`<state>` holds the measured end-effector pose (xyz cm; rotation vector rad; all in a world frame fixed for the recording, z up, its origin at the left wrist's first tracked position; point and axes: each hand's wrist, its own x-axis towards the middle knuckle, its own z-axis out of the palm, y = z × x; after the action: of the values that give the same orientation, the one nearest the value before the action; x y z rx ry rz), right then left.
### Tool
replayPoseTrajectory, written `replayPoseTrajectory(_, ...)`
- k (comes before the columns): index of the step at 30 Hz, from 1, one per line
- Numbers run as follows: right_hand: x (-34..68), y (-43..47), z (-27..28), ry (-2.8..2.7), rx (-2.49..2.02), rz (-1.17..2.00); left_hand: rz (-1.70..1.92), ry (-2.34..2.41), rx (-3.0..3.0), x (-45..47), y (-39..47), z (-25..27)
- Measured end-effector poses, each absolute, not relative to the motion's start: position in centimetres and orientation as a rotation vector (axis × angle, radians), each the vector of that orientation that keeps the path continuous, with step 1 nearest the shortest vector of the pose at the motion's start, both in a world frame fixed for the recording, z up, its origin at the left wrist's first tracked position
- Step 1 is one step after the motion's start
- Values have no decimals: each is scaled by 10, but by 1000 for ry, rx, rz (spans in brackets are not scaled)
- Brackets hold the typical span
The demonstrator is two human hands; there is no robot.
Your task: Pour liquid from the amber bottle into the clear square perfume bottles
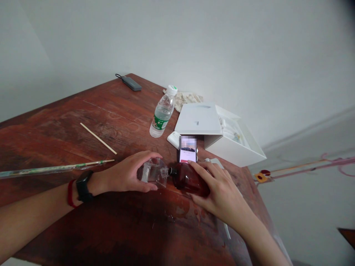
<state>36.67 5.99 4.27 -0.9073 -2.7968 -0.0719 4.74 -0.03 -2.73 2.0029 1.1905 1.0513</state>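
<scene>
My left hand, wearing a dark wristband, is wrapped round a small clear plastic bottle. That bottle points to the right, its threaded neck toward a dark red-brown bottle. My right hand is closed over the dark bottle from the right. A black ring or cap shows at the dark bottle's neck, close against the clear bottle's neck; whether they are joined I cannot tell. Just beyond the dark bottle a phone with a lit screen leans against a white box.
A water bottle with a green label stands behind my hands. One bare chopstick and wrapped chopsticks lie at left. A grey power bank sits far back. An open white box is near the table's right edge.
</scene>
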Motion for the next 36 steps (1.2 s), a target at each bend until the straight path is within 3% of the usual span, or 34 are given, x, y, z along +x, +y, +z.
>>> replayPoseTrajectory(36, 364, 60, 44, -2813, -917, -128, 995, 1177, 1988, 46, 2, -22)
